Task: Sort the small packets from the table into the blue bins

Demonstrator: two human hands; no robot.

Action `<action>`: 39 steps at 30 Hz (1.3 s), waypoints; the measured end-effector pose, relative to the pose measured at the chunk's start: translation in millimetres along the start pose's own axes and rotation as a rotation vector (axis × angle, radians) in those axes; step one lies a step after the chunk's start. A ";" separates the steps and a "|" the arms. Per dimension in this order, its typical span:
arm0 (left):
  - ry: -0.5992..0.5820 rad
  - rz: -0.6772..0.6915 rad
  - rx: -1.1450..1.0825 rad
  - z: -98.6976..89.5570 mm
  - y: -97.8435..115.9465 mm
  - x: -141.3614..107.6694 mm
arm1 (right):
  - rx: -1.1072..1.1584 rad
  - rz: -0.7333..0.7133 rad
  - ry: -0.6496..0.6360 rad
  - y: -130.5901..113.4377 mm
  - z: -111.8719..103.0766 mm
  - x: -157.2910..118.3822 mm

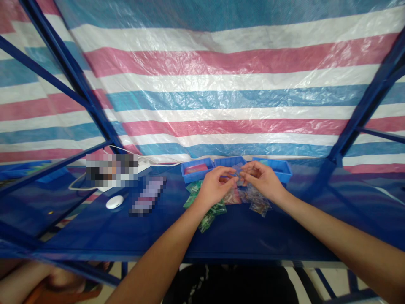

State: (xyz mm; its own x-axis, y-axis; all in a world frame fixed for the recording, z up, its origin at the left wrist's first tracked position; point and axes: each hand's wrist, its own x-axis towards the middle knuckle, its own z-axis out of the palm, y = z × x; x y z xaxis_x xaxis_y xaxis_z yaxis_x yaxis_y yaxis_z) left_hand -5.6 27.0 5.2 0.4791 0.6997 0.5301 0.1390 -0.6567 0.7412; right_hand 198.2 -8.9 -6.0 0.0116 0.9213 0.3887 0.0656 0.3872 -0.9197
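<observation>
a striped plastic sheet [221,76] in red, white and blue is hanging behind a glossy blue tabletop [253,240]. near the middle, the left hand [215,185] and the right hand [261,177] are facing each other above the surface. the fingers of both are bending inward and pinching a small clear plastic bag [239,171] between them; what it is containing is too small to tell.

under and beside the left hand, flat green plastic packets [207,221] are lying in a loose pile. reddish clear packets [233,197] are lying between the hands, and clear bags with brownish contents [260,204] are lying below the right hand.

on the far side, three open blue plastic bins are standing in a row: the left bin [196,169] is holding something red, the middle bin [230,161] is standing beside it, and the right bin [282,169] is sitting partly behind the right hand. well to the left, a rounded white case [114,202] is resting near a blurred oblong object [148,196].
</observation>
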 end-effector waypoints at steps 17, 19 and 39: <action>-0.020 -0.103 -0.147 0.1 -8.5 2.9 | -0.023 -0.022 0.015 -0.6 0.0 -0.9; -0.022 -0.106 -0.170 0.3 -9.2 2.3 | -0.025 -0.008 0.007 3.6 -0.6 0.1; -0.041 -0.124 -0.269 0.6 -3.1 -0.6 | -0.103 -0.003 0.038 4.3 -3.3 0.1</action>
State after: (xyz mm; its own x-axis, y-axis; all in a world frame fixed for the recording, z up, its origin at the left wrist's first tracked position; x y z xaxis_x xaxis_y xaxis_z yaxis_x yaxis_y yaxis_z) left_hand -5.8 28.4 2.3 0.5079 0.7545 0.4157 -0.0332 -0.4651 0.8846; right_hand 201.8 -7.2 -9.8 0.0491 0.9175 0.3948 0.1675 0.3821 -0.9088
